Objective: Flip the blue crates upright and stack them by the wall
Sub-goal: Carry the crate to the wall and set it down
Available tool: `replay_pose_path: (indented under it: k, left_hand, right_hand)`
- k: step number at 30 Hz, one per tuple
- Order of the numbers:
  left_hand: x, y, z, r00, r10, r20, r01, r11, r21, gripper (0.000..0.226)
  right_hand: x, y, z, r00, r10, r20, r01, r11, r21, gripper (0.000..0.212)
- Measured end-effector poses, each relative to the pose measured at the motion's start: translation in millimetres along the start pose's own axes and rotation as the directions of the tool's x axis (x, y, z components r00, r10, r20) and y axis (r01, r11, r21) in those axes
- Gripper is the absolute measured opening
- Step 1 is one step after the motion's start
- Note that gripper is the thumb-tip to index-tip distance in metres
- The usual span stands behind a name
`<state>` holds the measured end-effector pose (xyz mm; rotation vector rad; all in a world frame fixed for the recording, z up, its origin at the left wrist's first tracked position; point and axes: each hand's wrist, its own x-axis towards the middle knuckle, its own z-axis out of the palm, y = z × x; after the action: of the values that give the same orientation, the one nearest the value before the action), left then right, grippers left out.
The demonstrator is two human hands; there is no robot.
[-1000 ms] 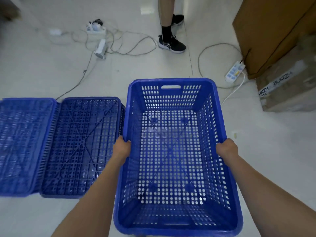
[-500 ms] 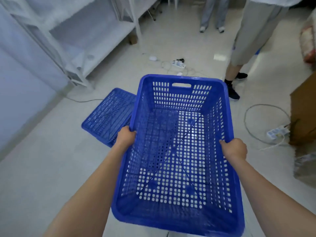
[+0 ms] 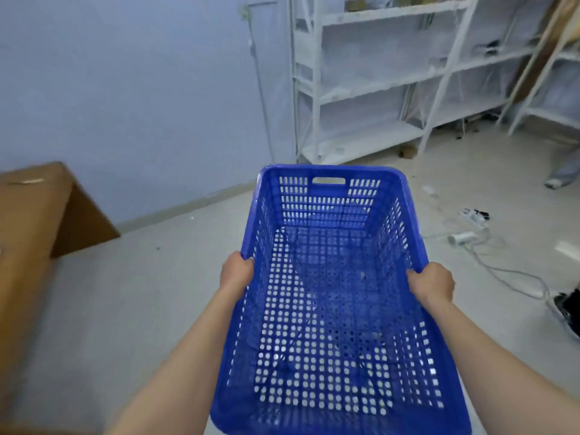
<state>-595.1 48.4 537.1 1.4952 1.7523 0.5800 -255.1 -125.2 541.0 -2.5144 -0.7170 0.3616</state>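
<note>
Mid-frame, the upright blue crate (image 3: 332, 293) hangs above the floor (image 3: 125, 309), left hand (image 3: 236, 273) and right hand (image 3: 432, 285) each with fingers curled over a long-side rim, wall (image 3: 125, 89) upper left.

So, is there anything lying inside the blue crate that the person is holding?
No, the blue crate is empty: only its perforated bottom and walls show, while the left hand and the right hand grip its long rims.

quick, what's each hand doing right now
Left hand: grips the left rim of the blue crate.
Right hand: grips the crate's right rim.
</note>
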Motion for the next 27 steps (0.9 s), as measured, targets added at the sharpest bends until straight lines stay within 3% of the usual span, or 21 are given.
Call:
replay_pose_path:
  k: [8, 14, 20, 27]
  left_hand:
    - [-19, -74, -132, 0.973, -0.106, -0.206, 0.083, 0.989, -0.121, 0.025]
    - [3, -99, -184, 0.947, -0.149, -0.284, 0.107, 0.982, -0.156, 0.021]
    - [62, -109, -206, 0.919, -0.210, -0.335, 0.141, 0.966, -0.217, 0.027]
    - [178, -75, -213, 0.889, -0.266, -0.373, 0.186, 0.953, -0.238, 0.021]
  right_hand:
    - [-70, -115, 44, 0.975, -0.203, 0.089, 0.202, 0.979, 0.018, 0.028]
    - [-87, -187, 73, 0.950, -0.277, 0.142, 0.279, 0.960, 0.012, 0.024]
    - [-54, -261, 114, 0.920, -0.349, 0.179, 0.347, 0.937, 0.042, 0.024]
    - [36, -363, 169, 0.885, -0.417, 0.208, 0.411, 0.909, 0.076, 0.021]
